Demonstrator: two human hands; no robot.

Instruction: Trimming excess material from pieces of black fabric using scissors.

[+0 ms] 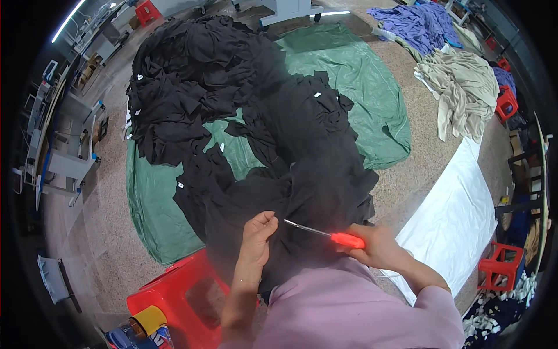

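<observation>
My right hand [378,247] grips a pair of slim scissors [308,228] by the red handle. The narrow metal blades point left, toward my left hand [254,237]. Its thumb and fingers are pinched together near the blade tip, and whatever they hold is too small to make out. Both hands are over black cloth pieces [325,145], which stretch from my lap out across the floor. Small white labels show on some of the black pieces. Farther off, a large heap of black garments [192,58] lies on a green sheet [372,87].
Close on my left stands a red plastic stool [151,296], with a yellow-lidded jar [150,319] beside it. To the right are a white sheet [450,209], a red stool [501,264], a beige cloth pile [459,87] and a purple cloth pile [415,26]. Worktables [70,166] line the left.
</observation>
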